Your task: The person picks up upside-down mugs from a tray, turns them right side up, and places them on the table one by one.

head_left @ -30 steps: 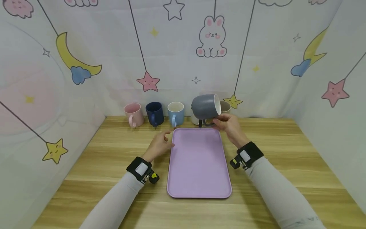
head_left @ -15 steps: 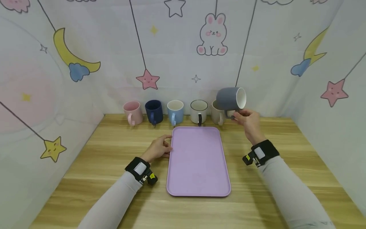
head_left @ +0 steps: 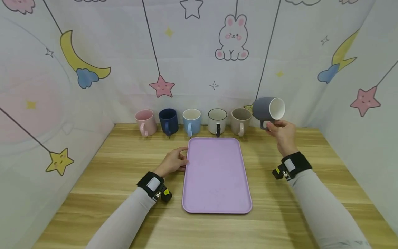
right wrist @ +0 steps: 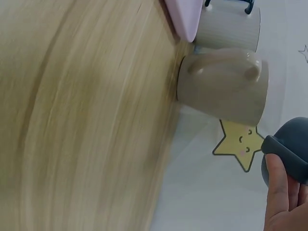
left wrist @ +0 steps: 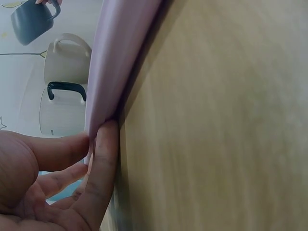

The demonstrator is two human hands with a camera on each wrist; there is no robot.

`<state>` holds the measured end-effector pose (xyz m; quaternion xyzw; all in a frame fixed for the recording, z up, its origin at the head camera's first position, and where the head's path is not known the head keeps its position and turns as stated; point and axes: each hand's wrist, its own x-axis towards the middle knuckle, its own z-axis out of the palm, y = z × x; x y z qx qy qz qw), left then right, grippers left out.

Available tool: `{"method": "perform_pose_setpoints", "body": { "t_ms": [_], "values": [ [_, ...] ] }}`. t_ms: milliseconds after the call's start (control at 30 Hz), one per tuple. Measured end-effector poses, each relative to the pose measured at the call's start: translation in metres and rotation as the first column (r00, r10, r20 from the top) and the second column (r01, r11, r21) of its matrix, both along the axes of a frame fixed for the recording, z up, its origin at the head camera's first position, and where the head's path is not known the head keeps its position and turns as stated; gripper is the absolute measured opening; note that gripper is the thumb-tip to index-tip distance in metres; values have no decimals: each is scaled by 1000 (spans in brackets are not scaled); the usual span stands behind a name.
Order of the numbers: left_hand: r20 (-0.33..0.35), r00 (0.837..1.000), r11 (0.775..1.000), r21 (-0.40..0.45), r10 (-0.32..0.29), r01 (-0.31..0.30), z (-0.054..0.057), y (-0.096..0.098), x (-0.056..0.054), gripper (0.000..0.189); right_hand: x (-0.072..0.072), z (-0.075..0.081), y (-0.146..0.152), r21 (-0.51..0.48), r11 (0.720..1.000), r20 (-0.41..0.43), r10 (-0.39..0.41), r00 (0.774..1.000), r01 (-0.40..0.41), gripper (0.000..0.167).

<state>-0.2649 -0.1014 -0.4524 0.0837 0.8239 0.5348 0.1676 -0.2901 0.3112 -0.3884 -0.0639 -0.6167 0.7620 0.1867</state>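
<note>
My right hand (head_left: 283,136) holds a grey-blue mug (head_left: 262,110) by its handle, up off the table at the right end of the mug row. That mug lies sideways in the air, its white mouth to the right and handle down. In the right wrist view, fingers (right wrist: 276,185) press against the handle of the dark mug (right wrist: 293,139). My left hand (head_left: 171,162) pinches the left edge of a lilac tray (head_left: 216,176). The left wrist view has the thumb (left wrist: 65,151) at the tray's rim (left wrist: 113,62) and a finger beneath it.
Along the back wall stand a pink mug (head_left: 145,122), a navy mug (head_left: 168,121), a light blue mug (head_left: 191,122), a white mug with black rim (head_left: 217,121) and a beige mug (head_left: 240,121). A patterned cloth (head_left: 186,69) hangs behind the wooden table (head_left: 124,152).
My right hand has carried the grey-blue mug rightward, from over the white and beige mugs to beyond the beige one. My left hand has closed on the tray's edge.
</note>
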Motion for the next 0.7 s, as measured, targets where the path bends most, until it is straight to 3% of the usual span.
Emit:
{"method": "perform_pose_setpoints", "body": {
  "t_ms": [333,700],
  "values": [
    [4,1000,1000,-15,6,-6,2,0,1,60,-1,-8,15,-3,997,104,-72,992,73,17],
    [4,1000,1000,-6,7,-7,0,0,1,59,-3,-21,18,108,990,158,-104,982,87,18]
  ]
}}
